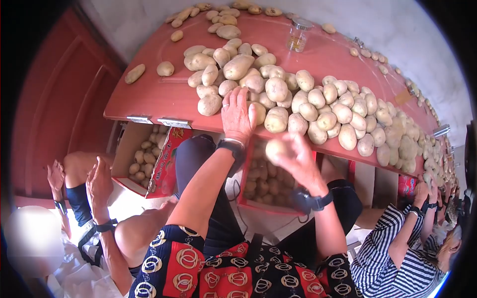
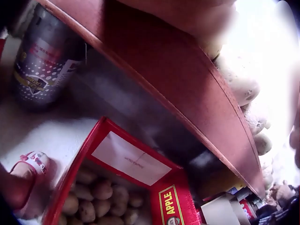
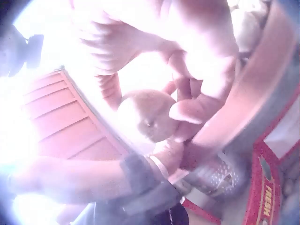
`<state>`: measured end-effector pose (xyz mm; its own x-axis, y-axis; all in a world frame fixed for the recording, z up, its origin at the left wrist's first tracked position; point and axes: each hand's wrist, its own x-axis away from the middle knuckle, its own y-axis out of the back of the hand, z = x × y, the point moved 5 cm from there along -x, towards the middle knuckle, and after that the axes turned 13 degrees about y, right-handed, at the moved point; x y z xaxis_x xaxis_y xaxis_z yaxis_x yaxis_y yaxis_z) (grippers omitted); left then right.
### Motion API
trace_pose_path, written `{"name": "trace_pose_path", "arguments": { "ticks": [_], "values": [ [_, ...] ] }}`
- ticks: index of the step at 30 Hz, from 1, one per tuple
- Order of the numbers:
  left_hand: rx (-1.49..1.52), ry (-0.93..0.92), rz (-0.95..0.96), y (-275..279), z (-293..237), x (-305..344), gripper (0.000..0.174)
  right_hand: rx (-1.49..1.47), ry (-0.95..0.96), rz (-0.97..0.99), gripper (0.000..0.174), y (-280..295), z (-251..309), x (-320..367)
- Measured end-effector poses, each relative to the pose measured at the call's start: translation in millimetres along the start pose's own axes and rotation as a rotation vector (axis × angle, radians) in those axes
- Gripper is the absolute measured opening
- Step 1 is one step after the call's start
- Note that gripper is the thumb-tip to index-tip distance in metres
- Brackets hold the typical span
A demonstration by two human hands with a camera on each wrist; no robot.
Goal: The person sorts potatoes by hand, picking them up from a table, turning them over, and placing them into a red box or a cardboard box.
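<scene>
A pale potato (image 3: 146,118) is pinched between the fingers and thumb of my right hand (image 1: 299,161), held in front of the table edge over a box. My left hand (image 1: 238,116) rests at the near edge of the potato pile (image 1: 318,107), its fingers stretched forward against the potatoes. A round potato (image 1: 257,113) lies right beside its thumb. The left wrist view shows only a blurred part of that hand at the top.
Under the red table (image 1: 149,97) stand a red box of potatoes (image 2: 101,199) and another box (image 1: 119,166) to the left. A lidded glass jar (image 1: 298,37) stands at the back. People sit on both sides, a striped sleeve (image 1: 382,243) at right.
</scene>
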<state>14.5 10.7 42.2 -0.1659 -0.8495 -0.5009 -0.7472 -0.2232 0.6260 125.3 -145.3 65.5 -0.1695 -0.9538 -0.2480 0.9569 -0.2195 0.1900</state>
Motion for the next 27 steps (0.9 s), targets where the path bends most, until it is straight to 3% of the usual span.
{"name": "trace_pose_path", "arguments": {
  "ticks": [2, 4, 6, 9, 14, 16, 18, 20, 24, 27],
  "values": [
    [0.024, 0.023, 0.002, 1, 1, 0, 0.05, 0.006, 0.096, -0.13, 0.045, 3, 21, -31],
    [0.04, 0.02, -0.007, 0, 3, 0, 0.052, 0.266, 0.207, -0.186, 0.046, 6, 30, -63],
    [0.058, 0.02, -0.016, 0, 1, 0, 0.054, 0.316, 0.233, -0.198, 0.046, 2, 29, -89],
    [0.07, 0.016, -0.008, 2, 0, 0, 0.054, 0.637, 0.285, -0.192, 0.044, -6, 24, -105],
    [0.063, 0.03, 0.004, 2, -1, -2, 0.051, 0.667, 0.183, -0.27, 0.047, 2, 18, -91],
    [0.005, 0.013, 0.008, 2, -1, -1, 0.042, 0.44, 0.209, -0.341, 0.046, 17, 17, -84],
    [0.01, 0.015, 0.02, 4, -4, 1, 0.033, 0.423, 0.242, -0.435, 0.046, 44, 20, -87],
    [-0.008, 0.033, 0.023, 1, -1, -1, 0.029, 0.527, 0.164, -0.508, 0.042, 55, 50, -89],
    [-0.008, 0.029, 0.025, 0, 0, -1, 0.028, 0.713, 0.234, -0.464, 0.035, 71, 33, -98],
    [-0.011, 0.029, 0.025, -1, -1, -1, 0.027, 0.789, 0.153, -0.463, 0.028, 66, 35, -87]
  ]
}}
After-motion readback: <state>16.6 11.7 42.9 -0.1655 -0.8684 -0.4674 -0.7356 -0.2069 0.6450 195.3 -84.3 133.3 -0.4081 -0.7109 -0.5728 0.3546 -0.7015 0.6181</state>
